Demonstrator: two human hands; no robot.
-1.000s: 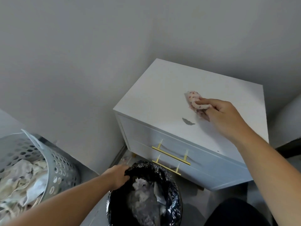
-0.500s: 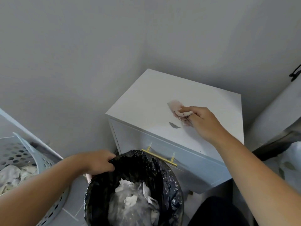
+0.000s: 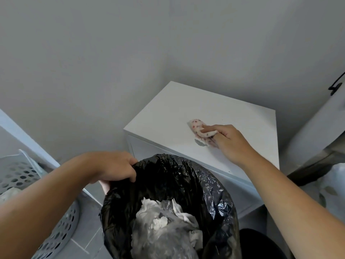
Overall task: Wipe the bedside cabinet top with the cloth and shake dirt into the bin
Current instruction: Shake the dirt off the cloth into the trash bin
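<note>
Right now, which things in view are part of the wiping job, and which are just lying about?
Part of the job:
- cloth, pressed on the cabinet top by the right hand
- grey smear beside the cloth
- bin with black liner, rim held by the left hand

Lying about:
- laundry basket, on the left
- patterned fabric, far right

Smooth, matt white cabinet top [image 3: 168,116], painted-looking, with one grey scuffed patch [image 3: 200,143]. Soft spotted cloth [image 3: 197,128], crumpled. Thin, glossy, crinkled black plastic bin liner [image 3: 214,195]; creased white paper [image 3: 158,219] inside. Matt grey perforated plastic basket [image 3: 61,228]. Matt grey floor tiles [image 3: 89,238].
</note>
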